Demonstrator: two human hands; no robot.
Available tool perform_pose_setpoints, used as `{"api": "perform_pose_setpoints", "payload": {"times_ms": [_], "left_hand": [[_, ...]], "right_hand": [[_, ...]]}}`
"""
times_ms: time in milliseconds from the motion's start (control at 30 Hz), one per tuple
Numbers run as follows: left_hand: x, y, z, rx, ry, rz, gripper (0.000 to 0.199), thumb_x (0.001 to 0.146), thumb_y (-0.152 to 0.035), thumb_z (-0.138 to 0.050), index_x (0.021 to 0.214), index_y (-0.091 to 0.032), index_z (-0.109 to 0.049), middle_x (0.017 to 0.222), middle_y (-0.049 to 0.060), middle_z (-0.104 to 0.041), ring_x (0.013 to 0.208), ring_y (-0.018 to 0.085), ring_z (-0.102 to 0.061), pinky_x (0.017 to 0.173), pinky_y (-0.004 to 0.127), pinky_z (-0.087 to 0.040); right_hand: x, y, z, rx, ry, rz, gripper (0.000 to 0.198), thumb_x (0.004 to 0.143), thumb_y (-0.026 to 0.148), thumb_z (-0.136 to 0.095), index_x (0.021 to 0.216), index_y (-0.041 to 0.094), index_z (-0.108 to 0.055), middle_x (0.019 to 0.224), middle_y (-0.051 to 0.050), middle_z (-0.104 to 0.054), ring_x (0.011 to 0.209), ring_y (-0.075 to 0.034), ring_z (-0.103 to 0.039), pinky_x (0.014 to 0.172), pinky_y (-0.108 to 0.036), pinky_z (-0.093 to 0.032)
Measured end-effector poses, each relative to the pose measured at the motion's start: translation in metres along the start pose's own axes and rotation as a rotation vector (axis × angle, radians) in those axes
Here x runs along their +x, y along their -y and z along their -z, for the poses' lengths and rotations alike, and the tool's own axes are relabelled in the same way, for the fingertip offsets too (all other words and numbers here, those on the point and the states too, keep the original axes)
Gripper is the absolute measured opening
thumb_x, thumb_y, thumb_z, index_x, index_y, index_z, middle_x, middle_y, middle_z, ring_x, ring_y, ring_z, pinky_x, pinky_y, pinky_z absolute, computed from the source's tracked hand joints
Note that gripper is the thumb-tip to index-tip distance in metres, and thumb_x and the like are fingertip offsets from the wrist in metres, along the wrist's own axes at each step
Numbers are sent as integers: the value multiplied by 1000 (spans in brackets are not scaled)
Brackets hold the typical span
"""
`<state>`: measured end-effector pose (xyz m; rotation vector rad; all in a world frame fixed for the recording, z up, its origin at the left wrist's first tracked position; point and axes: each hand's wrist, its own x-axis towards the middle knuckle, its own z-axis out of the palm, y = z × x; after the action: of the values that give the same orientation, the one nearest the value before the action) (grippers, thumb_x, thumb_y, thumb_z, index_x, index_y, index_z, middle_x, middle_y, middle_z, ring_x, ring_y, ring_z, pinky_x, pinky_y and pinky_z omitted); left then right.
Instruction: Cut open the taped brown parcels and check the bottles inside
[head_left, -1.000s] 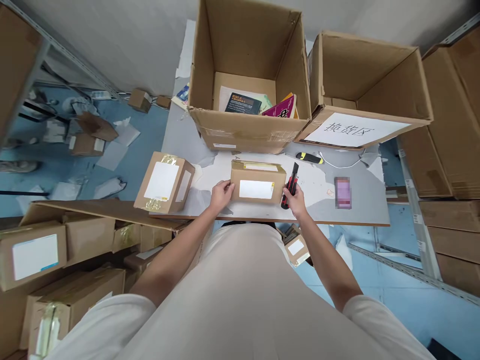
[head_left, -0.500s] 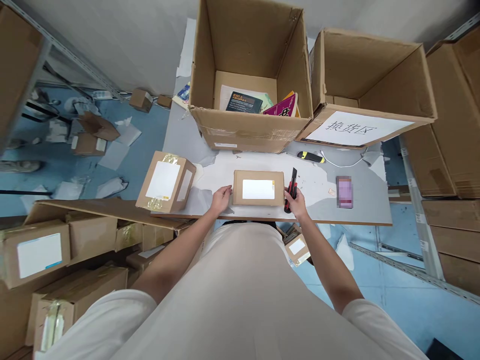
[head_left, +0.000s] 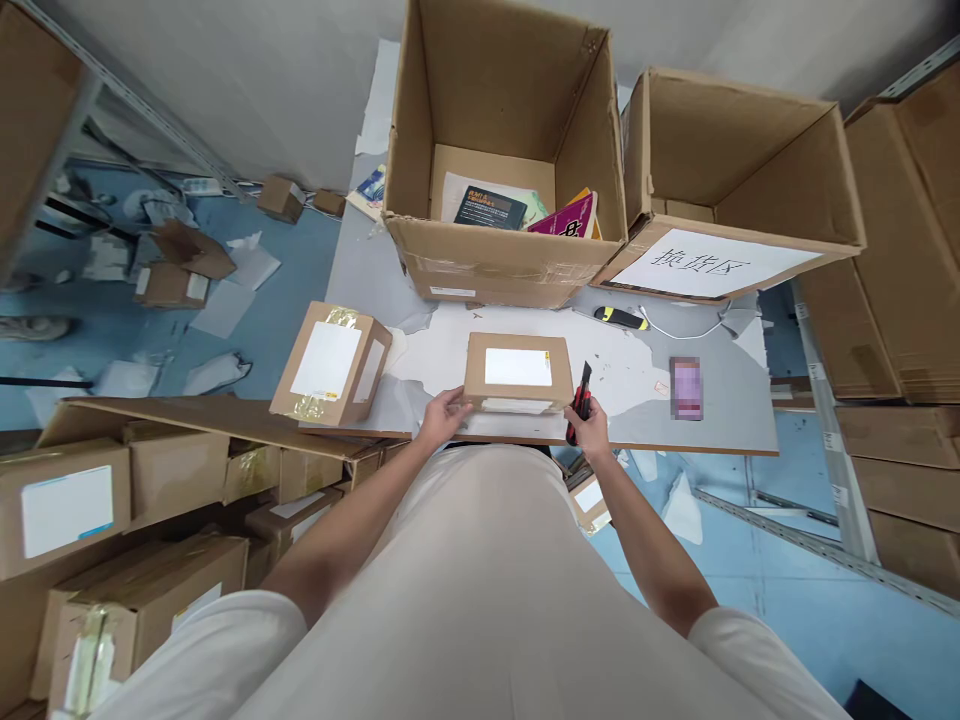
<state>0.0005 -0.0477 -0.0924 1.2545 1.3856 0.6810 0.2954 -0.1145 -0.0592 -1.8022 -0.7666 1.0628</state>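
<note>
The grey desk (head_left: pixel 720 400) carries two tall open brown cardboard cartons along its far edge. The left carton (head_left: pixel 502 140) holds a dark book and a magenta book at its bottom; the right carton (head_left: pixel 742 170) has a white paper sign with printed characters on its front flap. Neither has moved since a second ago.

To the left, partly over the desk's edge, a medium brown cardboard parcel with a white label and yellowish tape (head_left: pixel 331 362) lies tilted where it lay before.

At the near edge, in front of the person, sits the small flat brown cardboard box with a white label (head_left: pixel 517 372). A second ago it stood with its label on the near side face; half a second ago it lay flat; now its near edge is tipped up, so the label on top and a pale strip on the front face both show.

The left hand (head_left: pixel 444 414) has its fingers curled against the box's lower left corner, holding it there as before. The right hand (head_left: pixel 589 418) is closed around a red and black utility knife (head_left: pixel 579 398), which stands just beside the box's right end, its tip closer to the box's corner than earlier.

Farther right on the desk lie a yellow and black cutter (head_left: pixel 621 317) and a small pink blurred item (head_left: pixel 686 387), both unchanged.
</note>
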Motion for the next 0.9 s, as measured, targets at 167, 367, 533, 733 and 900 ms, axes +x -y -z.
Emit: {"api": "perform_pose_setpoints", "payload": {"times_ms": [167, 367, 533, 733, 900], "left_hand": [[20, -45, 8, 193, -139, -63, 44, 80, -53, -54, 93, -14, -69, 86, 7, -65, 77, 18, -61, 78, 34, -51], [36, -66, -5, 406, -135, -157, 50, 75, -50, -65, 110, -14, -64, 93, 10, -61, 89, 24, -60, 81, 38, -50], [17, -63, -20, 591, -88, -627, 44, 82, -41, -61, 121, -20, -56, 122, 15, -57, 121, 29, -49, 102, 47, -39], [19, -54, -31, 647, 56, -745, 26, 94, -23, -42, 110, -22, -62, 121, 11, -63, 122, 25, -52, 100, 48, -43], [23, -46, -33, 582, 58, -717, 27, 94, -22, -42, 111, -23, -63, 121, 12, -64, 124, 24, -52, 103, 52, -40]], "right_hand": [[24, 36, 3, -125, -43, 132, 33, 71, 45, -66, 86, 19, -55, 70, 3, -55, 63, -12, -47, 64, -27, -41], [55, 64, -5, -399, -77, 173, 33, 71, 50, -64, 80, 20, -55, 67, 2, -55, 63, -14, -45, 62, -28, -37], [55, 72, 4, -480, 36, 175, 32, 75, 49, -59, 84, 19, -55, 72, -1, -60, 65, -16, -49, 64, -30, -40], [44, 114, 7, -768, 251, 463, 33, 85, 33, -46, 113, 16, -52, 102, -11, -61, 94, -24, -56, 83, -38, -44], [40, 155, -25, -1118, 772, 677, 58, 90, 16, -36, 145, 30, -28, 120, -9, -56, 100, -23, -58, 79, -33, -46]]}}
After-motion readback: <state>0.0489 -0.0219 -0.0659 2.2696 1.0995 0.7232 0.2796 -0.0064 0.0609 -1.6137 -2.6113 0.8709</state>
